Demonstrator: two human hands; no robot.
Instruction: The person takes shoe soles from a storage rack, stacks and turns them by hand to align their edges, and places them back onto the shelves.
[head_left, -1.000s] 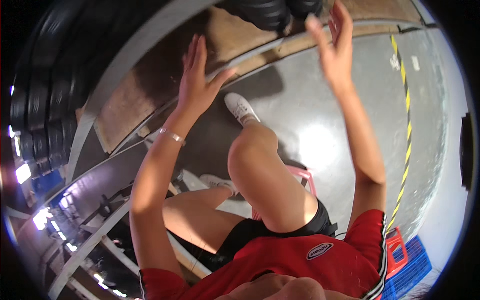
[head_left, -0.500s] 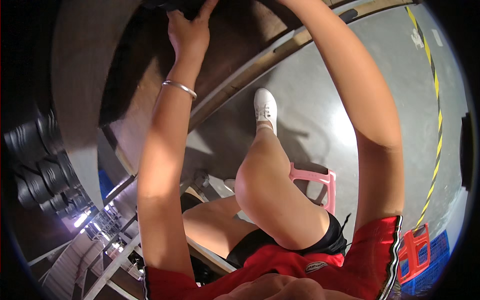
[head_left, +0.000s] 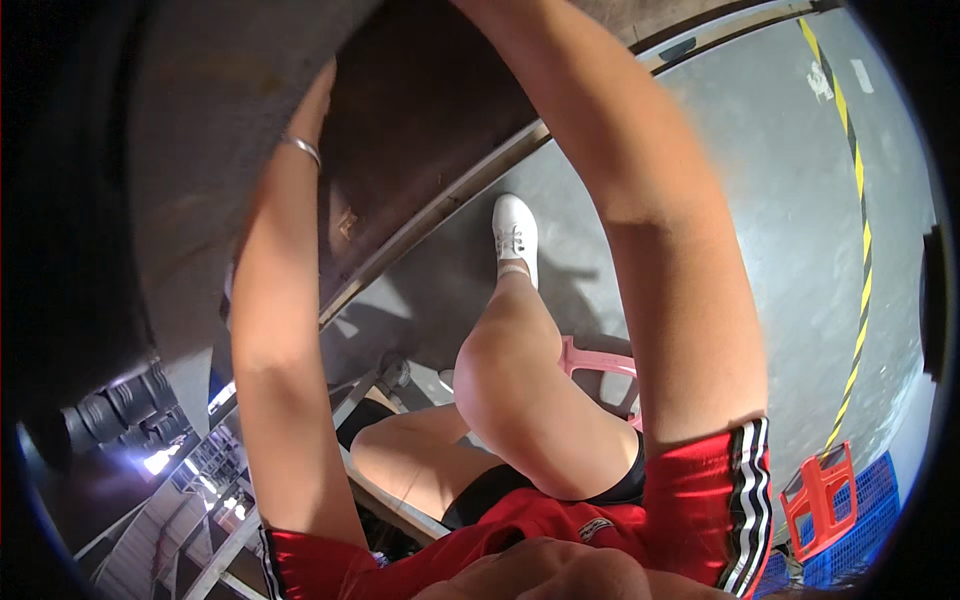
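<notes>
Both my arms reach up and away from me. My left hand [head_left: 322, 100] shows only as a narrow strip above a silver bracelet [head_left: 300, 150]. It lies between a big dark curved body [head_left: 190, 150] on the left and a brown panel [head_left: 420, 120]; its fingers are hidden. My right forearm [head_left: 620, 180] runs off the top edge, so my right hand is out of view. Below the arms are my bent knee [head_left: 510, 370] and a white shoe [head_left: 515, 235] on the grey floor.
A metal rail [head_left: 440, 210] borders the brown panel. A pink stool [head_left: 600, 365] stands under my leg. A red stool [head_left: 820, 495] and a blue crate [head_left: 870, 510] sit lower right by a yellow-black floor stripe [head_left: 860, 250]. Stacked tyres [head_left: 130, 405] are at the left.
Both hands, spread open and in view a second ago, have gone higher. The right hand has left the top edge, and the left hand is mostly hidden beside the dark body.
</notes>
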